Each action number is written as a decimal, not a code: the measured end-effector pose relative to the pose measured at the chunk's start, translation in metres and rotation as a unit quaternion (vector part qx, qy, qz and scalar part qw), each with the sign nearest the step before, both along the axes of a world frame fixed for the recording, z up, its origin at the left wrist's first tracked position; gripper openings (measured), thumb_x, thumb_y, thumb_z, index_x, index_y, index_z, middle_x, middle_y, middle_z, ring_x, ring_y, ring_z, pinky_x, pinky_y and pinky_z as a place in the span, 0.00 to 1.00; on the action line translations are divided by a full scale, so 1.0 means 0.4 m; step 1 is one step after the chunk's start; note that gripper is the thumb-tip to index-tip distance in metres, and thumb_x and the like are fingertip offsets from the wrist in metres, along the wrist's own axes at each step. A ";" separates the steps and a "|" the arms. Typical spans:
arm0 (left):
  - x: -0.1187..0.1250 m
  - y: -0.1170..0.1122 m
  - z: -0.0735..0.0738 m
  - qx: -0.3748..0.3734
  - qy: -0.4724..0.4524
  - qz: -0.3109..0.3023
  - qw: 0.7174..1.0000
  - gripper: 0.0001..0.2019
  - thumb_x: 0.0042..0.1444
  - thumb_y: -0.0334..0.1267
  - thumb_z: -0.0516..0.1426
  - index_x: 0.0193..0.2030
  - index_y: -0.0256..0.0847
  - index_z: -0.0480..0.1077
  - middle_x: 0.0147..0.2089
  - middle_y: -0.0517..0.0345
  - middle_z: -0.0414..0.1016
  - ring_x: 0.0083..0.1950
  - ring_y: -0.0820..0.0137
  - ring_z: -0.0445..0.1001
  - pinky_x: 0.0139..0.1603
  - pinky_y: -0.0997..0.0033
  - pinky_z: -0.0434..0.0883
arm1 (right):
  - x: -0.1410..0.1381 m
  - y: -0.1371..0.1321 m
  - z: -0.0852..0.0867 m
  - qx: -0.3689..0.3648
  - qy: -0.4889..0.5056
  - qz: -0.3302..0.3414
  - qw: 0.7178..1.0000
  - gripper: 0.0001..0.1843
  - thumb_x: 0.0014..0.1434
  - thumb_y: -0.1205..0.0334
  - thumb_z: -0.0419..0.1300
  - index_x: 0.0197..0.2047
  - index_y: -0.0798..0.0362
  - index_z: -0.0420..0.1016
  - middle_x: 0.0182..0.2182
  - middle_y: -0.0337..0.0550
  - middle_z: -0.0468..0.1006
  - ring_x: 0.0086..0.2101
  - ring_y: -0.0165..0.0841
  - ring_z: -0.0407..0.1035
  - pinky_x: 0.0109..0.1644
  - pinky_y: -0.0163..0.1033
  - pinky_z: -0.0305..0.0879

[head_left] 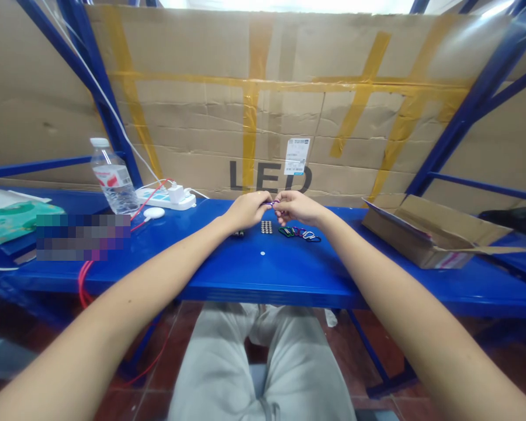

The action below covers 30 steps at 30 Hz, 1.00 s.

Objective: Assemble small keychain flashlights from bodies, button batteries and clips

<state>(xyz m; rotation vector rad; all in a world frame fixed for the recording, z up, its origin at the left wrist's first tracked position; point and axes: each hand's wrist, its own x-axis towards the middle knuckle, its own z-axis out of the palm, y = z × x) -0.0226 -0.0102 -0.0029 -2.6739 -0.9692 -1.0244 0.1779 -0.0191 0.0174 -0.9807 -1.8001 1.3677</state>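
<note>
My left hand (246,210) and my right hand (297,206) meet above the far part of the blue table. Between their fingertips is a small purple carabiner (269,203), pinched from both sides and mostly covered by the fingers. Below the hands, several small round metal pieces (266,227) stand in tight rows on the tabletop. To their right lies a row of coloured carabiners (298,233), among them green, red, white and black ones. Some small dark metallic pieces (238,233) are partly hidden under my left hand and wrist.
An open cardboard box (421,234) sits on the right of the blue table (263,275). At left are a water bottle (114,181), a white power strip (166,197), red cables and a green tissue pack (20,219). A large taped carton (210,117) walls off the back.
</note>
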 end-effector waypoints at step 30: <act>0.016 0.025 -0.008 -0.231 -0.038 0.012 0.972 0.16 0.64 0.38 0.48 0.25 0.40 0.65 0.26 0.58 0.72 0.30 0.68 0.69 0.36 0.67 0.65 | -0.005 0.018 -0.062 0.279 -0.186 -0.061 0.940 0.04 0.60 0.67 0.54 0.39 0.50 0.64 0.24 0.36 0.72 0.26 0.32 0.68 0.33 0.36 0.63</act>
